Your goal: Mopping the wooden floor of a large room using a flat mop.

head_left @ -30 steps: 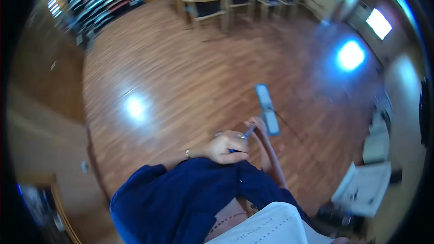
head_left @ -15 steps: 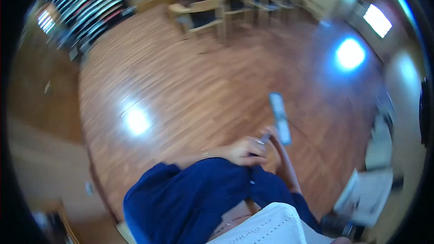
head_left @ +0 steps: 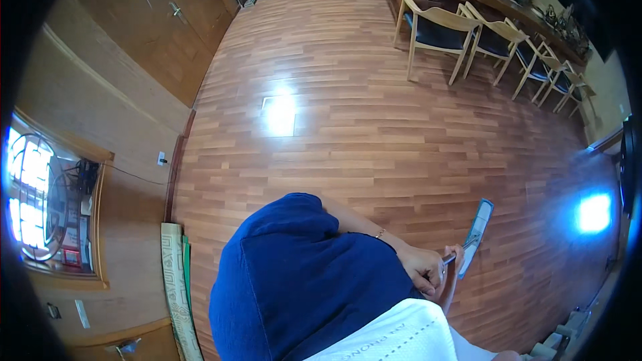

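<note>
1. Both hands look closed on the mop handle (head_left: 453,257): left hand (head_left: 421,269), right hand (head_left: 455,274) mostly hidden.
2. Mop head (head_left: 476,235) flat on wood floor (head_left: 374,134), just ahead.
3. I'd keep it flat, strokes overlapping.

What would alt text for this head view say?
Seen from above, a person's left hand and right hand grip a flat mop on a glossy wooden floor. Wooden chairs line the far side.

The left arm, sleeved in dark blue, is stretched toward three o'clock. The left hand (head_left: 422,269) is curled shut. The right hand (head_left: 453,274) is largely hidden just behind it, fingers closed.
</note>
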Action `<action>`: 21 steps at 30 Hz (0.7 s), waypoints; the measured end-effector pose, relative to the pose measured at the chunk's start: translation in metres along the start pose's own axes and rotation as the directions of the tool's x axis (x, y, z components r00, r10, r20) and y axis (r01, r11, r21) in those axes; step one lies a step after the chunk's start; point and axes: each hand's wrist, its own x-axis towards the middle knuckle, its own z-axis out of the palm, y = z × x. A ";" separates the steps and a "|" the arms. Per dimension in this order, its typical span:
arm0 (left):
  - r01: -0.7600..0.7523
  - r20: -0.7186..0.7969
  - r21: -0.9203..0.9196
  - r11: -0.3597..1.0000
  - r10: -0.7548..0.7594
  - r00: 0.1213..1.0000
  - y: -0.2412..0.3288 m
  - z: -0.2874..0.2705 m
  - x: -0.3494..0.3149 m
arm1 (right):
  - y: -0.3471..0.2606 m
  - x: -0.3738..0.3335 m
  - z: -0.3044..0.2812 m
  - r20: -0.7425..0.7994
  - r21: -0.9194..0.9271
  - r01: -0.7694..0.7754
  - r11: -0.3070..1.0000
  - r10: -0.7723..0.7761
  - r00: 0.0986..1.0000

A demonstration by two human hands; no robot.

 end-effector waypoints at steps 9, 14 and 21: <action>0.149 -0.119 0.025 0.988 -0.145 0.982 -0.086 -0.009 0.102 | 0.082 0.023 -0.168 -0.028 0.187 -0.236 0.954 0.245 0.969; 0.192 -0.111 0.075 0.978 -0.183 0.977 -0.130 -0.001 0.147 | 0.098 0.027 -0.230 -0.017 0.219 -0.288 0.932 0.299 0.954; 0.182 -0.238 0.018 0.983 -0.172 0.956 -0.087 -0.032 0.219 | 0.112 0.019 -0.281 -0.023 0.179 -0.272 0.946 0.280 0.960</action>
